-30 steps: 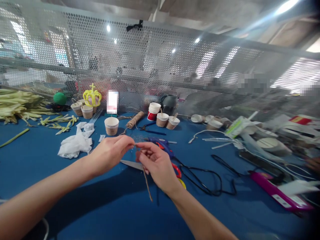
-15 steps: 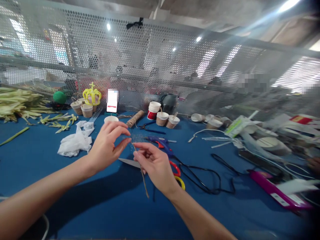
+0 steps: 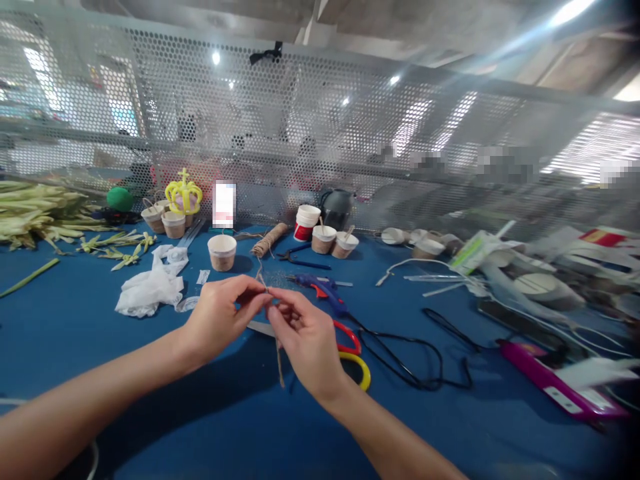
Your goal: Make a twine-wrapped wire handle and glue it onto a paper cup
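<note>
A green ball sits left of a yellow crown. A phone stands upright near the mesh panel. A purple power strip lies far right.

A blue counter spreads across the foreground, its surface smooth and dulled by a broad dark shadow toward the near left. Along its far edge stands a grey perforated metal screen, dotted with small round holes and crossed by a horizontal rail. A black tie is fixed near the screen's top edge. Blurred shapes and pale bright patches show through the holes. Above, a grey ceiling carries beams, and a bright lamp throws a streak of light at upper right. Smaller points of light glow beyond the screen.
</note>
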`<state>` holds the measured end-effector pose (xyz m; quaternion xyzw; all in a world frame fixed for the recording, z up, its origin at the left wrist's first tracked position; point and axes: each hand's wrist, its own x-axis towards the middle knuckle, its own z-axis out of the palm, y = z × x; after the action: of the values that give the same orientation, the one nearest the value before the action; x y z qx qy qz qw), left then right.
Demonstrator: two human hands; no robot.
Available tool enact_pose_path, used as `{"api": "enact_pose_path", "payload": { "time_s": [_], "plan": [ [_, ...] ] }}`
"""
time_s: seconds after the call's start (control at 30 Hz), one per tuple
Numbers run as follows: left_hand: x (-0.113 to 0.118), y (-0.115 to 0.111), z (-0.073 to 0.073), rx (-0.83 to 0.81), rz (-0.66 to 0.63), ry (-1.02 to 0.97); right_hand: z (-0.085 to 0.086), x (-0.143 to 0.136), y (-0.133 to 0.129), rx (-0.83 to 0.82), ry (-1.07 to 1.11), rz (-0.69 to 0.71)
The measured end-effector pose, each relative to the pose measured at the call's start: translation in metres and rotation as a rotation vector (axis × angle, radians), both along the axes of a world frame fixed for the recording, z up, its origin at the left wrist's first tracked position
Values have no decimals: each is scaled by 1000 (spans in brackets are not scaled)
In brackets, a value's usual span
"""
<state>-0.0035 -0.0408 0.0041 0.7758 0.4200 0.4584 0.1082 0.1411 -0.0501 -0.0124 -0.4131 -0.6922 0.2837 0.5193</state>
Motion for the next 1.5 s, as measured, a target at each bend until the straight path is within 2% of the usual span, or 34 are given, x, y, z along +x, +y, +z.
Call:
{"api": "enact_pose_path", "payload": {
  "time_s": [0.2,0.4,0.63,0.73,0.87,0.93,1.03,1.1,1.2,1.3,1.5],
  "plan": [
    [-3,0,4,-193,-39,-53,-5,-1,1,149,-163,-24],
    [-3,3,4,-434,-139,-287,-4,-3,0,367,-393,-31],
    [1,5,0,-429,-147,-366,-4,-5,-1,472,-550,-53],
    [1,5,2,-433,-165,-390,2,-2,-2,454,-525,-17],
    [2,1,8,-631,-316,-501,14,6,0,407,-296,-84],
    [2,-2,11,-742,-420,-526,18,10,1,297,-191,-73],
    [2,-5,11,-843,-559,-543,21,14,4,22,-127,94],
    [1,-5,11,-875,-604,-586,20,15,5,-78,-125,144],
    [0,-3,10,-897,-607,-652,19,16,6,-25,-191,86],
    [0,-2,9,-872,-551,-654,20,16,5,38,-251,45],
    [1,-3,6,-783,-446,-596,23,14,2,23,-271,44]
  ]
}}
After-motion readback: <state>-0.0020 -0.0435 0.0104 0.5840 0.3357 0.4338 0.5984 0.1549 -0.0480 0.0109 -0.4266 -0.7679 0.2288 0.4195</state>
